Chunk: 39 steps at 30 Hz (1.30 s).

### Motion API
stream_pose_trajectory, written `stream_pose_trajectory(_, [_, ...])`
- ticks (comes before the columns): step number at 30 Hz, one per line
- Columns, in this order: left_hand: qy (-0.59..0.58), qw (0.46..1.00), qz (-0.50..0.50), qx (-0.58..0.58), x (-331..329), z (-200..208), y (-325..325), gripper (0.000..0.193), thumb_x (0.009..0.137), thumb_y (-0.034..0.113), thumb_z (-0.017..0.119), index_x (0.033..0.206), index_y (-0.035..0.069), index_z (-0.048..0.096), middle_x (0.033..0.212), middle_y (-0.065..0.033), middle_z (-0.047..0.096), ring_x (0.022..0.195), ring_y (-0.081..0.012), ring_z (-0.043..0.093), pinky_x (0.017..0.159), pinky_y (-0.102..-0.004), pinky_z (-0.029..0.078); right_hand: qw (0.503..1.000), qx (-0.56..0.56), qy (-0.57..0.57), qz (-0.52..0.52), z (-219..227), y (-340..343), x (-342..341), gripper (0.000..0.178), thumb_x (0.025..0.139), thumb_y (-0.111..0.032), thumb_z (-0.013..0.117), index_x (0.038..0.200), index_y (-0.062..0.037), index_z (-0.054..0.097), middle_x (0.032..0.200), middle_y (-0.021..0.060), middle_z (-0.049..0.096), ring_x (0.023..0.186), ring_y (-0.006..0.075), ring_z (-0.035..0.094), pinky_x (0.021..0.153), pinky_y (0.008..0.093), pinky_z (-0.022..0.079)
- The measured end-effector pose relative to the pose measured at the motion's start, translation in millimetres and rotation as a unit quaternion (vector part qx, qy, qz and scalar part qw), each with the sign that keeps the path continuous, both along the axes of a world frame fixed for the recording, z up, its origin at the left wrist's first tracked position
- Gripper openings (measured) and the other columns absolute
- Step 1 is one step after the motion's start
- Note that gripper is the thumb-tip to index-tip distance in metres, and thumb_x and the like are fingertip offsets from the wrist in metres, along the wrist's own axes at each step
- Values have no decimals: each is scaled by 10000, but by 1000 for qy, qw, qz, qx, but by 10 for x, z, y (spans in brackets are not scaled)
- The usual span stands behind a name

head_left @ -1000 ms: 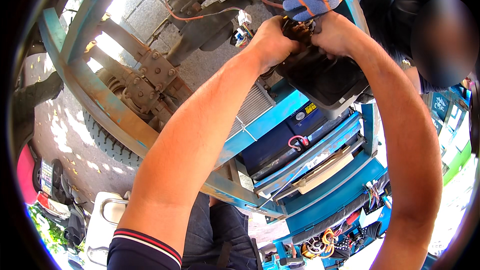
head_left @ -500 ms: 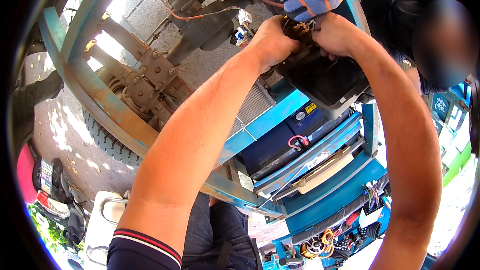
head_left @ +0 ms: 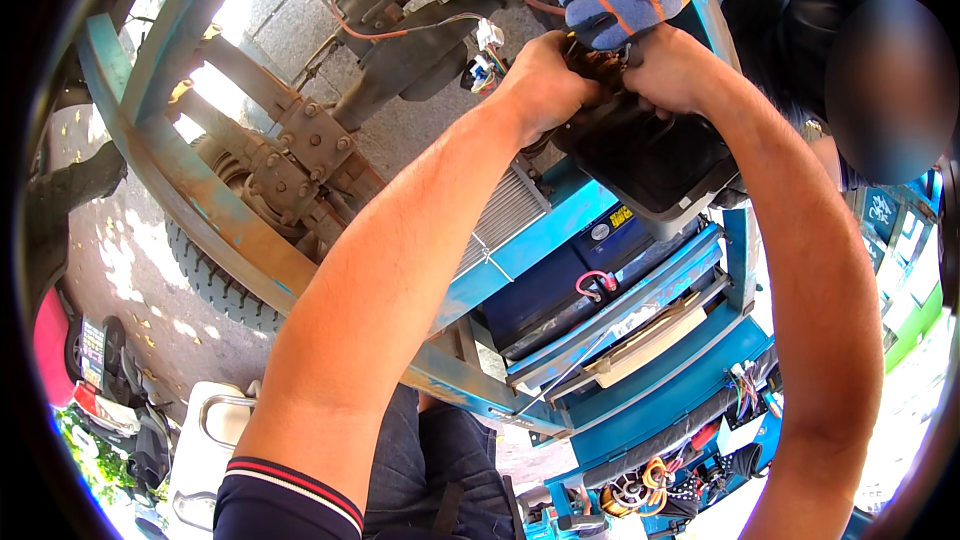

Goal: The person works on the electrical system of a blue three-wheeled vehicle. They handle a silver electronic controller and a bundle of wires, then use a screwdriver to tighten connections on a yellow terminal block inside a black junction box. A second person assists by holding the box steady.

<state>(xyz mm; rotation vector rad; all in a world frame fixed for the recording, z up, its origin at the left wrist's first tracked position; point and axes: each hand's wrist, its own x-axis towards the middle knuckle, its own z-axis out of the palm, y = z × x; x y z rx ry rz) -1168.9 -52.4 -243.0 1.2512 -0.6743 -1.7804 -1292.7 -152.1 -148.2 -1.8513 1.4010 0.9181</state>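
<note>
This is an outdoor place where vehicles get fixed. A rusty blue metal frame (head_left: 200,210) runs across the left of the picture, with a big tyre (head_left: 215,285) under it. Sunlit pavement (head_left: 130,270) lies below. Loose wires (head_left: 400,30) hang at the top, and a battery (head_left: 580,270) sits in the middle.

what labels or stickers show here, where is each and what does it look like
Yellow label: small yellow and black rectangle on the lower left edge of the black housing under the hands.
Round sticker: small pale circle on top of the dark blue battery.
Striped sticker: pale upright rectangle on the parked scooter, lower left.
</note>
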Motion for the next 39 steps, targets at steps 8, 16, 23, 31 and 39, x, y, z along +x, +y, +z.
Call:
stream_pose_trajectory(8, [14, 1000, -9, 14, 17, 14, -5, 495, 768, 0, 809, 1229, -49, 635, 1057, -89, 716, 877, -161, 691, 727, -307, 563, 995, 3, -24, -101, 72, 59, 26, 232, 910, -111, 588, 975, 90, 685, 704, 117, 696, 537, 191, 672, 549, 325, 556])
stream_pose_trajectory(16, [13, 1000, -4, 14, 21, 4, 4, 508, 766, -2, 811, 1240, -52, 633, 1083, -96, 721, 897, -160, 694, 745, -303, 560, 999, -12, -16, -33, 56, 23, 21, 235, 914, -124, 603, 970, 88, 688, 693, 104, 684, 533, 180, 665, 557, 319, 546])
stream_pose_trajectory(23, [19, 1000, -1, 12, 28, 38, 2, 511, 766, -13, 807, 1242, -59, 628, 1085, -100, 720, 897, -166, 696, 750, -303, 566, 998, 1, -26, -63, 26, 10, -10, 250, 904, -144, 612, 953, 88, 689, 680, 102, 682, 536, 182, 671, 547, 309, 545])
stream_pose_trajectory(31, [15, 1000, -8, 16, 20, 22, -7, 501, 764, -3, 808, 1231, -57, 634, 1058, -95, 717, 872, -162, 691, 730, -306, 562, 1000, -4, -10, -21, 39, 27, 7, 279, 917, -157, 588, 965, 98, 689, 677, 109, 685, 542, 198, 678, 551, 321, 559])
stream_pose_trajectory(39, [7, 1000, 8, -4, -6, -55, 1, 471, 772, 4, 808, 1212, -47, 647, 1045, -86, 720, 851, -158, 685, 707, -307, 557, 997, -22, -49, -60, 25, 43, -47, 243, 916, -128, 605, 984, 79, 711, 690, 114, 682, 532, 185, 656, 554, 317, 546])
